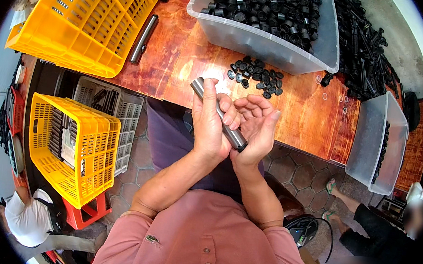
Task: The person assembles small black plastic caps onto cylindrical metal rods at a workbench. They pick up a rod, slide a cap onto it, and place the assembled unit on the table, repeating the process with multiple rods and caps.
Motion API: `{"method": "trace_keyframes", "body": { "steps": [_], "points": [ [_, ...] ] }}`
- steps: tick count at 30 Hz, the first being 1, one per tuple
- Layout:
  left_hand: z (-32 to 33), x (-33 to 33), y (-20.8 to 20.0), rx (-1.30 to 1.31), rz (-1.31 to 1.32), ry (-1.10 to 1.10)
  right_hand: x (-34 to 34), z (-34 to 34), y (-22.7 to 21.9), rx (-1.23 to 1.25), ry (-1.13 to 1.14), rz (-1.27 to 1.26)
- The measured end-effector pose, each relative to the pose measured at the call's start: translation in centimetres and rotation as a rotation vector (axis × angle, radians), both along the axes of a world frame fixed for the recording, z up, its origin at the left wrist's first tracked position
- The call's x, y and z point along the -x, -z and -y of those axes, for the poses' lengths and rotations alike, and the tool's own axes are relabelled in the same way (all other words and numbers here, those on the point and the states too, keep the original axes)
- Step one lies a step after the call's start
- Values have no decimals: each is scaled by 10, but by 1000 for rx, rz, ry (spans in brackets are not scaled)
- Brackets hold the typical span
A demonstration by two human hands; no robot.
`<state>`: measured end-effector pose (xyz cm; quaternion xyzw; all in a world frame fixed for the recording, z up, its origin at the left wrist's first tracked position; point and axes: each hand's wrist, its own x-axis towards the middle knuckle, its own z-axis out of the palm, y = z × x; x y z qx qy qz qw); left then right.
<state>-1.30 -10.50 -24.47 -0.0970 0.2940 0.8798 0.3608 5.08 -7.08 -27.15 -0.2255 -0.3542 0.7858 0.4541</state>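
Before glossy orange-brown wooden table [300, 124] | left hand [208, 126]: fingers wrap silver, black-ended metal tube [232, 135], slanted between palms | right hand [255, 131]: fingers curl loosely, half unfolded, palm touches tube's lower end

The left hand [209, 127] is closed in a firm curl, its thumb [208, 94] straight and pointing away from the body, its bent fingers [229, 114] opposite; just beside those fingertips, the right hand [255, 131] is loosely cupped, palm turned up, its thumb raised (the fingers only half bent); below the fingers, both wrists sit near each other; the bare forearms [174, 179] spread apart toward the elbows.
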Motion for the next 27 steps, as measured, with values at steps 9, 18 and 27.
{"method": "trace_keyframes", "body": {
  "steps": [9,18,27],
  "points": [
    [-4,-2,-3,101,-50,-10,-2,4,-1,-251,42,182],
    [-3,-3,1,109,-43,-6,-5,1,6,-418,28,241],
    [8,7,2,-34,124,142,-20,-2,18,-295,84,157]
  ]
}}
